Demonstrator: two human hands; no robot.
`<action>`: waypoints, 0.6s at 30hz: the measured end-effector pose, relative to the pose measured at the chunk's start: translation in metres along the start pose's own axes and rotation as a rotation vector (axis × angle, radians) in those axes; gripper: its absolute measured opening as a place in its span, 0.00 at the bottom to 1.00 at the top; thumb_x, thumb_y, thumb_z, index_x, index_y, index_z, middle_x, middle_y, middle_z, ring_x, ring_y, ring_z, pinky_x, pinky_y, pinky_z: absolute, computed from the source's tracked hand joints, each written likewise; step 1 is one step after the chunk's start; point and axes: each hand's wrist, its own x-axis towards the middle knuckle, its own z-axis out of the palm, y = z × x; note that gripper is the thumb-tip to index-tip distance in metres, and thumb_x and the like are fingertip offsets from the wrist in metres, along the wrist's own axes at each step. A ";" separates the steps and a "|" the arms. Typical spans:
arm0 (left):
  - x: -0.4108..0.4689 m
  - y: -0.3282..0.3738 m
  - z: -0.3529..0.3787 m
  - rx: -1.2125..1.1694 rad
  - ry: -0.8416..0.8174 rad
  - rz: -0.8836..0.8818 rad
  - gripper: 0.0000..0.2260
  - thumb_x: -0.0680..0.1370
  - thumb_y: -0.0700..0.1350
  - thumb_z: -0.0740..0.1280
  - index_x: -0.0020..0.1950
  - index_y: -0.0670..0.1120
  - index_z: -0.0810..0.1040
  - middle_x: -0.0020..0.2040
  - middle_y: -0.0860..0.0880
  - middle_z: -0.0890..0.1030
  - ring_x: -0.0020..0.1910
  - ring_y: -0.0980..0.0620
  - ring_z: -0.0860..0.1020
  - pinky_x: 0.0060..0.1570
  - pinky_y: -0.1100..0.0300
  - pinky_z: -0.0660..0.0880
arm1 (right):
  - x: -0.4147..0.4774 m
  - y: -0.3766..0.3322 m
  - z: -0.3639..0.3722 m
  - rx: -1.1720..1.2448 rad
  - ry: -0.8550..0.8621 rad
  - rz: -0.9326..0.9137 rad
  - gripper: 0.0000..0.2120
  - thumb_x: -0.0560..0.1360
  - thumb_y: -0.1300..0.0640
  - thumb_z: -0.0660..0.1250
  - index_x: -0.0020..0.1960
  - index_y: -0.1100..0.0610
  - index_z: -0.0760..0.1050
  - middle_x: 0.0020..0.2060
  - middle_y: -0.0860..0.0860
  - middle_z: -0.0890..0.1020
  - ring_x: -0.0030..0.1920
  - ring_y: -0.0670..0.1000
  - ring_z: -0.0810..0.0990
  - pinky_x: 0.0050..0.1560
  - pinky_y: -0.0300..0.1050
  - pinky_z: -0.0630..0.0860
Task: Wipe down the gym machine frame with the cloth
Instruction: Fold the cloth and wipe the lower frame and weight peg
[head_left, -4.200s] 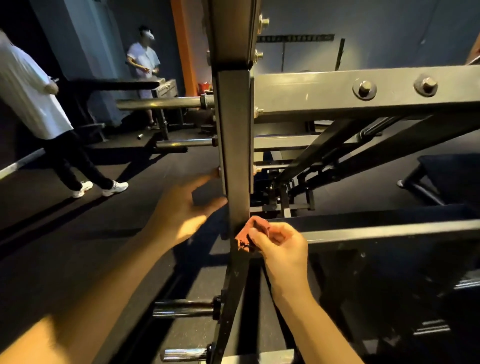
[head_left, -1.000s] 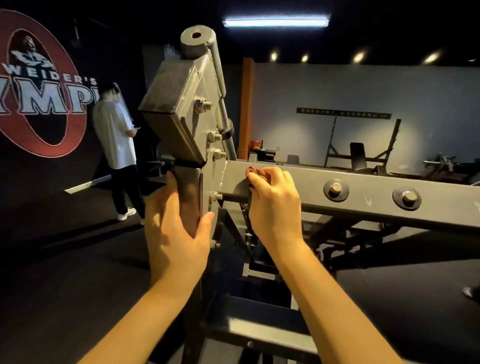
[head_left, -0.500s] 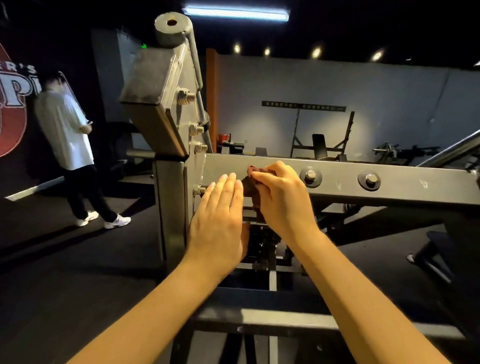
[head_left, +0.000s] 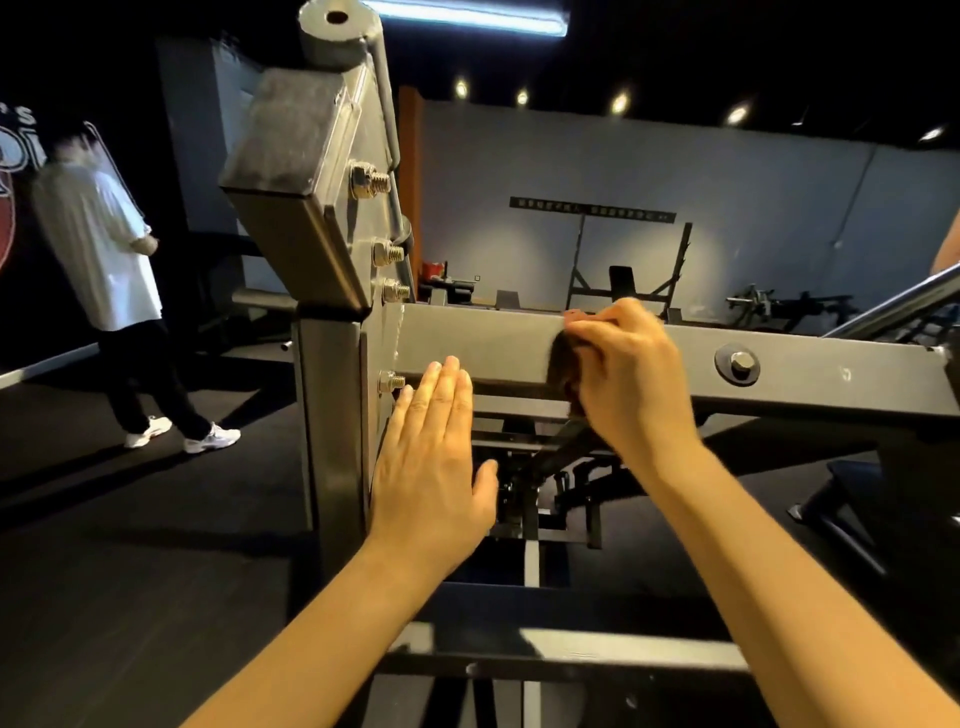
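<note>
The grey steel gym machine frame (head_left: 488, 343) fills the middle: an upright post on the left with a bolted horizontal beam running right. My right hand (head_left: 628, 374) presses a dark reddish cloth (head_left: 561, 358) against the front face of that beam, and most of the cloth is hidden under the fingers. My left hand (head_left: 431, 467) is flat and open with fingers together. It hovers just below the beam, beside the upright post and near a protruding bolt (head_left: 390, 382).
A person in a white shirt (head_left: 98, 244) stands on the dark floor at the left. Bolt ends stick out of the post bracket (head_left: 371, 179). A lower crossbar (head_left: 597, 649) lies near my forearms. Racks and benches (head_left: 623, 280) stand against the far wall.
My right hand has slid the cloth to the right along the beam, toward the bolt heads. My left hand has stayed open under the beam after letting go of the post.
</note>
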 end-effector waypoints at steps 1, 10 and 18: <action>0.000 0.001 -0.001 -0.015 0.007 -0.003 0.41 0.81 0.52 0.67 0.84 0.47 0.44 0.84 0.50 0.42 0.82 0.52 0.38 0.80 0.53 0.39 | 0.004 0.006 -0.004 -0.037 0.050 0.045 0.10 0.78 0.60 0.70 0.58 0.61 0.83 0.53 0.58 0.81 0.52 0.57 0.81 0.51 0.52 0.84; 0.002 0.004 -0.005 -0.142 0.025 -0.079 0.37 0.81 0.42 0.67 0.84 0.48 0.50 0.84 0.51 0.50 0.82 0.55 0.45 0.81 0.54 0.46 | -0.018 -0.032 0.008 0.086 -0.103 -0.095 0.11 0.76 0.64 0.74 0.58 0.60 0.84 0.54 0.58 0.82 0.53 0.58 0.83 0.52 0.47 0.84; 0.033 0.044 -0.004 -0.124 0.087 0.093 0.30 0.78 0.51 0.71 0.79 0.45 0.67 0.79 0.46 0.66 0.80 0.48 0.60 0.81 0.44 0.51 | -0.033 0.056 -0.068 0.185 0.214 0.248 0.13 0.79 0.63 0.69 0.62 0.58 0.80 0.55 0.53 0.82 0.55 0.50 0.80 0.57 0.48 0.81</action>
